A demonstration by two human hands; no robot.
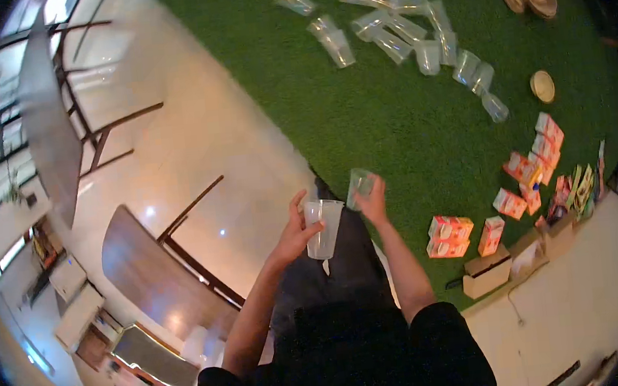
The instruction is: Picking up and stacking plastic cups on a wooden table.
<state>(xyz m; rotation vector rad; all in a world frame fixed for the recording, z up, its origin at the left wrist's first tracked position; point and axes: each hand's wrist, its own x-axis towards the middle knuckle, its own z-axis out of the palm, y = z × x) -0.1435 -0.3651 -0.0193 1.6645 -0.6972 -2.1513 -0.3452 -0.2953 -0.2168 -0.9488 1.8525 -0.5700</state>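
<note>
1. Left hand: raised in front of the body, fingers and thumb closed around a clear plastic cup. The cup is held upright with its rim uppermost, above the edge where the pale floor meets the green turf.
2. Right hand: raised just beside the left, fingers wrapped around a second clear cup. This cup is tilted, with its mouth turned up and to the left.
3. Relation between the two held cups: near each other but apart; no contact is visible.
4. Loose cups: a scatter of clear plastic cups lies on the turf well ahead of the hands, most on their sides, several overlapping or touching.
5. Round woven pieces: tan discs lie on the turf beyond and to the right of the loose cups, one by itself and a small group at the far right.
6. Orange cartons: small boxes stand and lie on the turf to the right of the hands, in a loose band running up toward the right.
7. Cardboard box: sits at the turf's near right edge, just beside the cartons.
8. Dark wooden table: stands on the pale floor to the left of the person.
</note>
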